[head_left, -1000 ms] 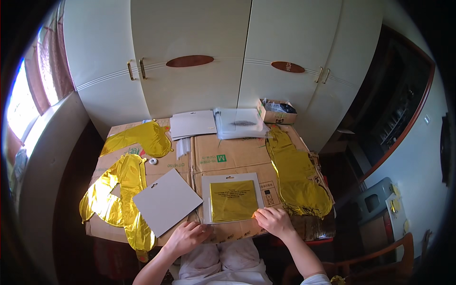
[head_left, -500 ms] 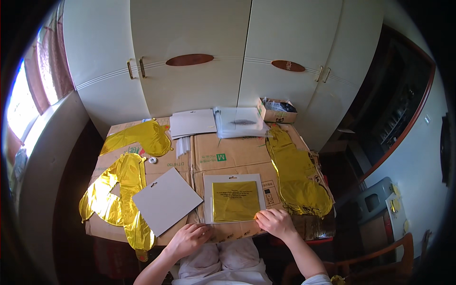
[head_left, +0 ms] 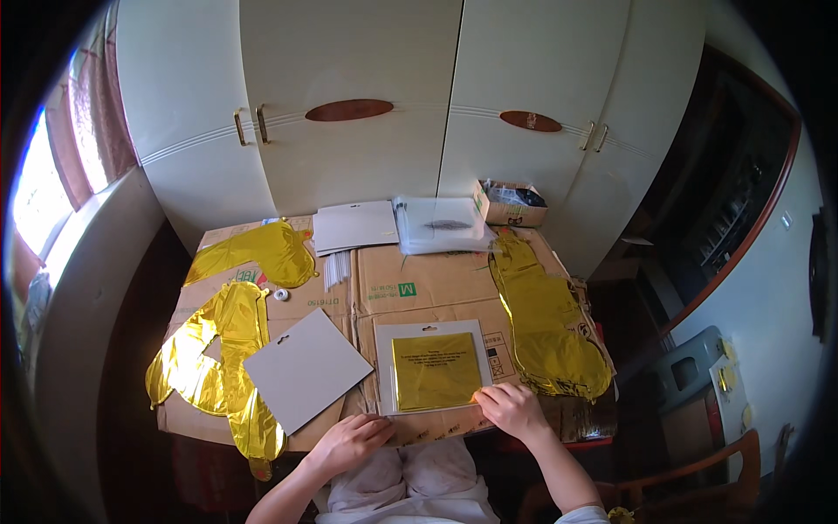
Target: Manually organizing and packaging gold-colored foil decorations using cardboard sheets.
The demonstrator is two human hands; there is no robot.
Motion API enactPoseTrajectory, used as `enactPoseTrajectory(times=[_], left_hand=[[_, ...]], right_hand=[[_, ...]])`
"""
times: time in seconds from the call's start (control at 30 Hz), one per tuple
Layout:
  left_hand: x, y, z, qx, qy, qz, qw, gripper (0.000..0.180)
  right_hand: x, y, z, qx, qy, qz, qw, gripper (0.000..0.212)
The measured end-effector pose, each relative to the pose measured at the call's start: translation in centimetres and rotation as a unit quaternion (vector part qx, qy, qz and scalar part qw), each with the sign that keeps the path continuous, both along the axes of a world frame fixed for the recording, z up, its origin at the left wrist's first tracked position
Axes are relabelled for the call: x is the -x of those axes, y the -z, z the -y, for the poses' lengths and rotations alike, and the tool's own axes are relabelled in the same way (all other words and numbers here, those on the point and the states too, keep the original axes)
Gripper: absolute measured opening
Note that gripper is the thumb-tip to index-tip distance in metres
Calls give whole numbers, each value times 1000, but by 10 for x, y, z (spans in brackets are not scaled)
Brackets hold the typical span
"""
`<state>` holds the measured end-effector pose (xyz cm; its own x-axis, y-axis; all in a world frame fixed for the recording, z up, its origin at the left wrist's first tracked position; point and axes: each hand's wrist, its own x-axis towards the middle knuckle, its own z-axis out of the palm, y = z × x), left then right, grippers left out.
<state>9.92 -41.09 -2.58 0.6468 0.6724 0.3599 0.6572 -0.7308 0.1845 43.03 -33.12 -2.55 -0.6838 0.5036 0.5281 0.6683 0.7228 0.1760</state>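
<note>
head view: person seated at a table covered with flattened cardboard [head_left: 419, 284]; right hand [head_left: 511, 409] rests at the lower right corner of a flat packet [head_left: 434, 367], grey card with a folded gold foil sheet inside, fingers curled on its edge; whether they pinch it, cannot tell; left hand [head_left: 349, 441] lies at the near table edge, just below the packet's lower left corner, fingers loosely bent, holding nothing visible; packet sits flat, centre front of the table; a plain grey card [head_left: 305, 368] lies tilted just beside it on the left; gold foil balloons [head_left: 223, 349] spread flat further left; another gold balloon [head_left: 550, 327] lies along the right side; stack of grey cards [head_left: 353, 227] and clear bags [head_left: 441, 223] at the far edge; small open box [head_left: 511, 205] beyond them
</note>
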Motion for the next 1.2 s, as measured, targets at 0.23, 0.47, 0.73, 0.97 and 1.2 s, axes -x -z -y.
enactPoseTrajectory(times=[0.23,0.47,0.73,0.97,1.2], left_hand=[[-4,4,3,-72,43,-18,996,36],[-10,7,15,-57,29,20,998,35],[-7,16,16,-92,4,-6,996,32],[-25,23,17,-86,-86,97,988,19],[-37,33,21,-56,-158,147,975,18]], right_hand=[[-9,-4,14,24,-7,-5,1000,10],[-13,-18,38,110,-2,0,994,29],[-37,7,43,217,-49,-52,973,60],[-43,23,40,179,-35,-63,981,44],[-40,24,38,116,-11,-96,988,26]])
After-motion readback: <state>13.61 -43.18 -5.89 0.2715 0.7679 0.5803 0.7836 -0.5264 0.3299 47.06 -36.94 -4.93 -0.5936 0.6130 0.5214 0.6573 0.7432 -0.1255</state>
